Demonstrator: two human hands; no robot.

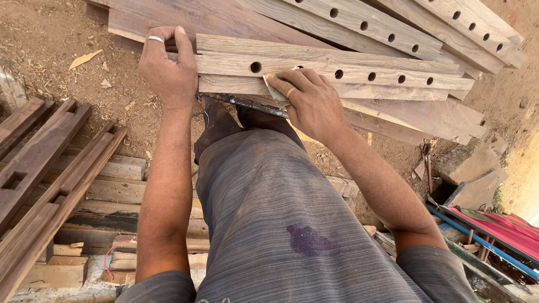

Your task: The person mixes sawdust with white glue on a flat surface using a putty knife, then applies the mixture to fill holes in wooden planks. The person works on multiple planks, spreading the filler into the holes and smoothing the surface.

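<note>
From the head view, I saw my left hand (168, 70) clenched over the near end of a holed plank (337, 70), which lay across a stack of planks (393, 28). My right hand (311, 101) pressed a sandpaper scrap (274, 90) against the plank's near edge. Open dirt ground (50, 39) lay to the left; wooden frames (39, 168) crowded below.

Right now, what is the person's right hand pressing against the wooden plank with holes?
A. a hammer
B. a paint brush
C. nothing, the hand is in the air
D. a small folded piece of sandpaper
D: the right hand lies flat on the plank with holes, and a small greyish sheet of sandpaper shows under its fingers, while the left hand grips the plank's end.
</note>
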